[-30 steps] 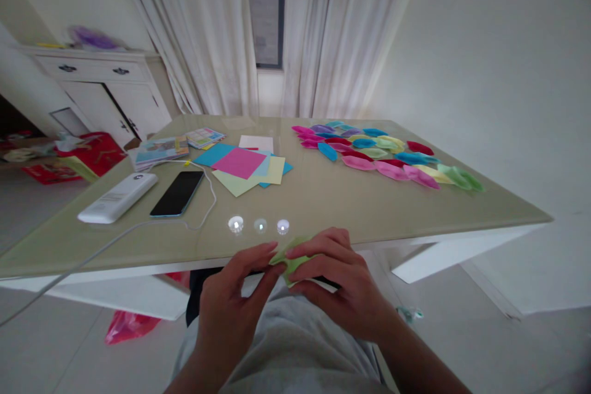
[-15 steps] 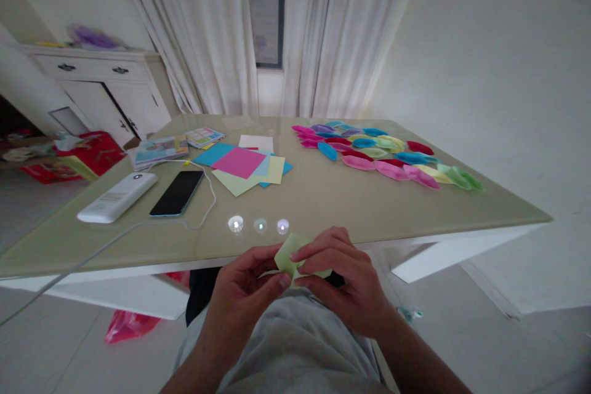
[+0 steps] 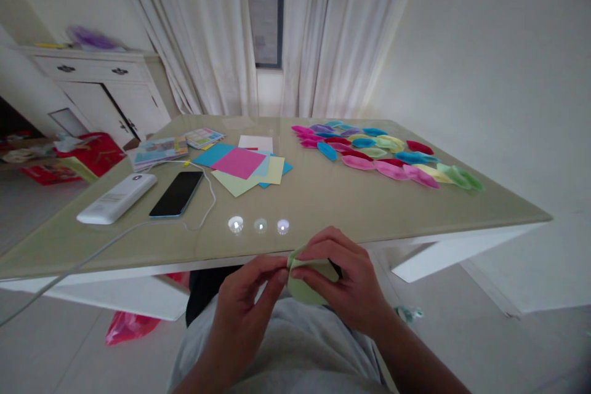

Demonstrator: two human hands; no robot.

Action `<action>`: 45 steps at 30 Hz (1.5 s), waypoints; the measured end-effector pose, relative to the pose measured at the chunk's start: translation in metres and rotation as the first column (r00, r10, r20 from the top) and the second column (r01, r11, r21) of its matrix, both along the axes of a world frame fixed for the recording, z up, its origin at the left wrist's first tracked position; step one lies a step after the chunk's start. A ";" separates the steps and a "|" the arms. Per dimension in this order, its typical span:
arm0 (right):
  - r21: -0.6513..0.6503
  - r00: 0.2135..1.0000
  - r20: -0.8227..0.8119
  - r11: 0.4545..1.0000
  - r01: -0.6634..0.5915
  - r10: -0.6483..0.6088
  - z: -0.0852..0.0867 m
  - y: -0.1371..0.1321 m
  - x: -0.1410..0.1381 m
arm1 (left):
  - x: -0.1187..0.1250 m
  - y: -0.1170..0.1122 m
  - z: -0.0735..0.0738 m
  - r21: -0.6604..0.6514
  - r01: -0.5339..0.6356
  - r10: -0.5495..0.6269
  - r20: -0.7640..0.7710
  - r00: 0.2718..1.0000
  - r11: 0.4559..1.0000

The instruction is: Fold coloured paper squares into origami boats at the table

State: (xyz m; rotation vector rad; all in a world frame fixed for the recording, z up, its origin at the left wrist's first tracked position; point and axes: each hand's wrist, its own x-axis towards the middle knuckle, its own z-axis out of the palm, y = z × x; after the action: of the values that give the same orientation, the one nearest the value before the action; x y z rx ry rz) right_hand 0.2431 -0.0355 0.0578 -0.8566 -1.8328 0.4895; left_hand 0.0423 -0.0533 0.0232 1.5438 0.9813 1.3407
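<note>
A light green folded paper (image 3: 307, 286) sits between both my hands, just below the near edge of the table (image 3: 323, 203), over my lap. My left hand (image 3: 242, 308) pinches its left edge with thumb and fingertips. My right hand (image 3: 344, 280) wraps over its top and right side, fingers curled. A loose stack of coloured paper squares (image 3: 244, 166) lies on the table ahead. Several folded paper shapes (image 3: 383, 154) in pink, blue, yellow, green and red are spread at the far right.
A black phone (image 3: 176, 192) with a white cable and a white power bank (image 3: 116, 197) lie at the left. Printed booklets (image 3: 161, 149) sit behind them. A white cabinet (image 3: 106, 89) and red items stand at the far left; curtains hang behind.
The green paper has been turned and lowered between my fingers; it now shows a rounded, folded form instead of a flat corner sticking up. Both hands stayed at the table's near edge.
</note>
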 end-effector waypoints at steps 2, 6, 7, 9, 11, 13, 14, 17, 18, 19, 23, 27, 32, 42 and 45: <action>0.003 1.000 0.006 1.000 0.018 -0.018 0.000 -0.001 0.000 | 0.001 0.000 0.001 -0.002 0.032 -0.032 0.036 0.999 0.999; -0.022 1.000 0.004 1.000 -0.015 0.015 0.002 -0.001 0.000 | 0.005 0.002 0.001 -0.041 0.006 -0.003 0.071 0.997 0.999; -0.033 1.000 -0.004 0.999 -0.027 0.027 0.003 -0.001 0.001 | 0.006 0.002 0.001 -0.051 -0.011 0.015 0.068 0.998 0.999; -0.044 0.999 -0.023 0.998 -0.043 0.042 0.004 0.000 0.001 | 0.005 0.001 -0.001 -0.070 -0.037 0.041 0.057 0.998 0.997; -0.056 0.998 -0.040 0.997 -0.045 0.043 0.005 0.000 0.000 | 0.003 0.001 -0.003 -0.076 -0.070 0.072 0.026 0.997 0.995; -0.075 0.998 -0.049 0.996 -0.039 0.036 0.004 0.000 0.000 | 0.001 0.000 -0.004 -0.062 -0.097 0.096 -0.024 0.995 0.993; -0.082 0.998 -0.055 0.996 -0.031 0.027 0.004 0.001 -0.001 | 0.001 0.000 -0.004 -0.051 -0.104 0.102 -0.046 0.994 0.993; -0.086 0.997 -0.080 0.996 -0.006 -0.001 0.002 0.001 -0.002 | 0.001 0.001 -0.003 -0.030 -0.085 0.083 -0.070 0.994 0.996; -0.086 0.996 -0.085 0.996 0.000 -0.007 0.002 0.000 -0.003 | 0.002 0.001 -0.002 -0.024 -0.069 0.067 -0.063 0.996 0.997; -0.091 0.996 -0.085 0.996 0.001 -0.009 0.002 0.000 -0.003 | 0.003 0.002 -0.002 -0.018 -0.055 0.054 -0.052 0.997 0.998; -0.149 0.998 -0.066 0.989 -0.019 0.009 0.004 0.000 -0.003 | 0.003 0.002 -0.002 0.010 -0.065 0.066 -0.041 0.997 0.998; -0.221 0.996 -0.075 0.973 -0.067 0.051 0.006 0.000 -0.002 | 0.002 0.002 -0.003 0.038 -0.084 0.087 -0.084 0.993 0.996; -0.228 0.998 -0.060 0.973 -0.046 0.033 0.005 0.000 -0.003 | 0.005 0.002 -0.003 0.004 -0.041 0.041 -0.020 0.999 0.999; -0.148 0.999 -0.052 0.989 0.004 -0.012 0.003 0.001 0.001 | 0.007 0.001 -0.002 -0.168 -0.016 0.049 0.193 0.980 0.986; -0.148 0.999 -0.049 0.989 -0.030 0.023 0.003 0.001 0.000 | 0.007 0.002 0.000 -0.124 -0.059 0.076 0.139 0.987 0.991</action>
State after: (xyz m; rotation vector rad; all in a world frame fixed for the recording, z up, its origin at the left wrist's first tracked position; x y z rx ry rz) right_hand 0.2434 -0.0348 0.0611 -0.9144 -1.7828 0.6647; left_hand 0.0497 -0.0513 0.0234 1.3163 1.0119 1.3940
